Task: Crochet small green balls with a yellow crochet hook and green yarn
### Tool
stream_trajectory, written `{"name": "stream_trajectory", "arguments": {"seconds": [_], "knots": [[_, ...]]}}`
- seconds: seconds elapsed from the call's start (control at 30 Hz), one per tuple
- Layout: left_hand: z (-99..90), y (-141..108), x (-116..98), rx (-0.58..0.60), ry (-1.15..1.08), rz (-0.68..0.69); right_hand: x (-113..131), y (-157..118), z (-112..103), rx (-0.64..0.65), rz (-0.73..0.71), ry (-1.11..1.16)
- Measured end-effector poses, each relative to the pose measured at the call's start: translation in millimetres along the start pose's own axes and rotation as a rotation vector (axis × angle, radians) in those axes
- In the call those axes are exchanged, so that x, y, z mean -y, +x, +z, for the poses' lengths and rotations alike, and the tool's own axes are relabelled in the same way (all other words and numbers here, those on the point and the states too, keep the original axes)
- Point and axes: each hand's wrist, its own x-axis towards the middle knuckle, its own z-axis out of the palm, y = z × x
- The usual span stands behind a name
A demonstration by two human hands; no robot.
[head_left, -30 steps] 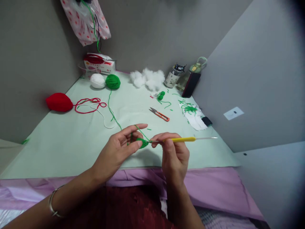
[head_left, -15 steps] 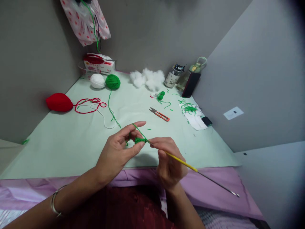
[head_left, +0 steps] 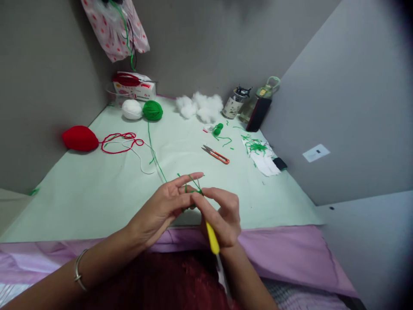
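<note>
My left hand (head_left: 166,202) pinches a small green crochet piece, mostly hidden behind its thumb and my right fingers. Green yarn (head_left: 157,159) runs from the green ball (head_left: 152,110) to this hand and loops over its raised index finger. In my right hand (head_left: 224,215) is a crochet hook (head_left: 212,237) with a yellow grip. Its thin tip points up past the green stitches, near the left index finger, and its lower metal end hangs blurred toward my lap. Both hands meet just above the table's near edge.
Thread snips (head_left: 216,154) lie beyond my hands. Red yarn (head_left: 80,138) and a white ball (head_left: 132,110) sit left, and white stuffing (head_left: 200,106) lies at the back. At right are a pen holder (head_left: 233,105), a bottle (head_left: 258,97), a phone (head_left: 259,115) and green scraps (head_left: 256,147) on tissue.
The hook has swung from slanting rightward to nearly upright, its tail end now toward my lap. My right hand has turned and closed in on the left. The green piece is now more covered.
</note>
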Motion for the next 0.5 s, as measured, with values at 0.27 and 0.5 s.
{"name": "stream_trajectory", "arguments": {"seconds": [0.27,0.5], "knots": [[-0.2,1.2,-7.5,-0.026,0.079,0.137,8.1,27.6,-2.6,-0.096,0.491,0.603],[-1.3,2.6,4.0,-0.046,0.17,0.229,7.7,10.0,7.0,-0.023,0.248,0.231]]}}
